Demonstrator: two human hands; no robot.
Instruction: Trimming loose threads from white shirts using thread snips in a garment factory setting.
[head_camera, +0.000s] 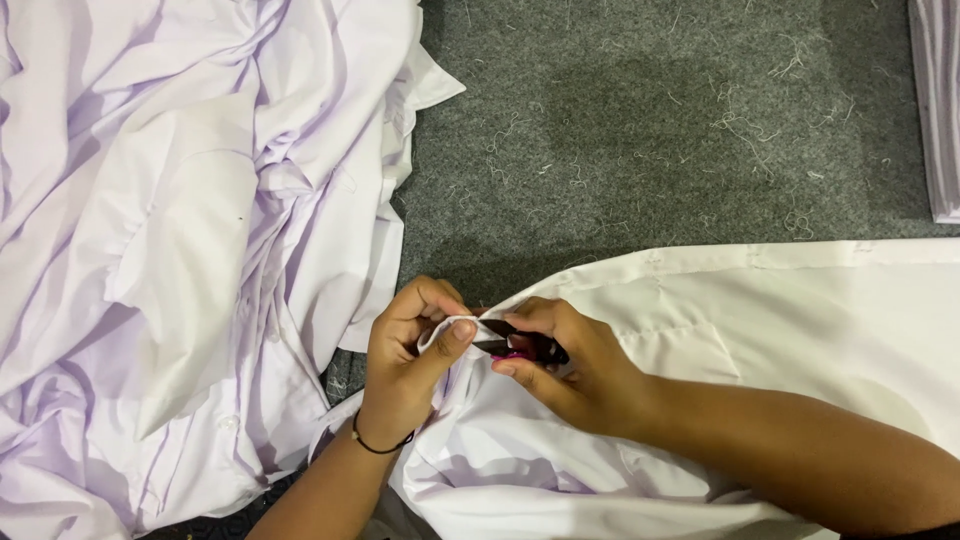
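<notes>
A white shirt (760, 330) lies spread across the lower right of the grey surface. My left hand (405, 365) pinches a folded edge of this shirt between thumb and fingers near its left end. My right hand (570, 365) grips a small black thread clipper (525, 346) with a pink part, its tip pointing left at the pinched fabric. The two hands almost touch. A thin black band circles my left wrist.
A big heap of crumpled white shirts (170, 250) fills the left side. The grey felt-like surface (640, 140) is strewn with loose thread bits. More folded white cloth (938, 110) sits at the top right edge.
</notes>
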